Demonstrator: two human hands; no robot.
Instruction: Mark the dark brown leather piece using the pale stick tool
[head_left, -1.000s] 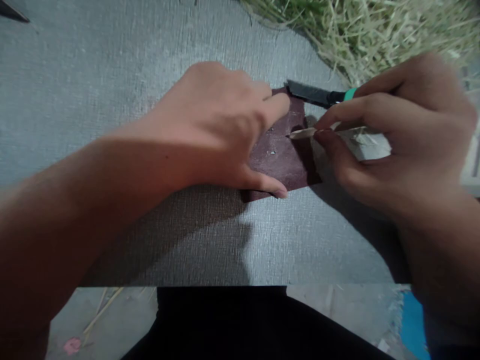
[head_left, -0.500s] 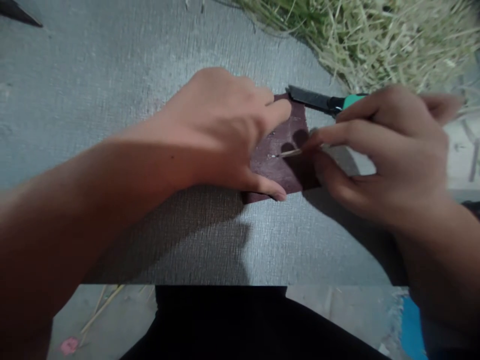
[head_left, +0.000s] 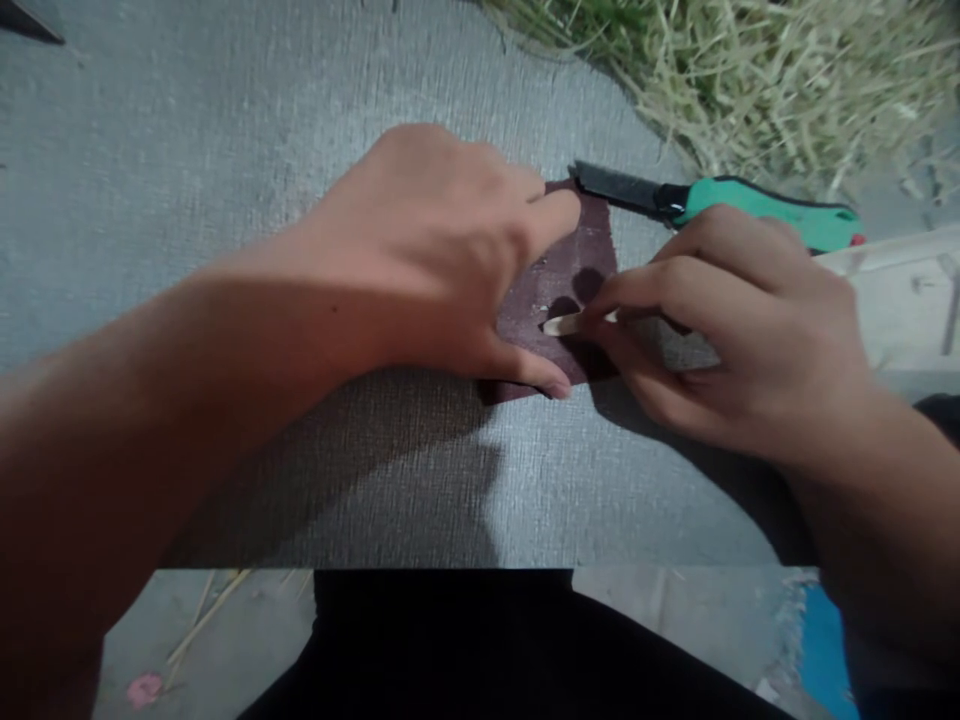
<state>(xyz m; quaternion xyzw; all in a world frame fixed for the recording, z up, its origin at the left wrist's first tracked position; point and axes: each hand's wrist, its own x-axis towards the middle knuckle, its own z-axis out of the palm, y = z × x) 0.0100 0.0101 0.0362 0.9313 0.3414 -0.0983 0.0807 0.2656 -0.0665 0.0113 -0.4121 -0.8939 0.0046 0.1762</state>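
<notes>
Left hand (head_left: 442,250) flat, pinning dark sandpaper (head_left: 559,305); right hand (head_left: 720,320) pinches a thin, light, likely brittle wooden sliver (head_left: 574,322) near its tip, knife (head_left: 720,200) just beyond.

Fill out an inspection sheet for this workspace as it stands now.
Surface: grey textured mat, covering the worktop.
Job's things: dark maroon abrasive sheet flat on the mat; thin pale stick with its tip on the sheet.
Clutter: green-handled knife lying beyond the sheet, blade touching its far corner.
Grippers: left hand pressed flat on the sheet; right hand pinching the stick.
Cables: nothing seen.
Surroundings: heap of dry straw at the far right; loose stalks on the floor near left; blue patch near right.
</notes>
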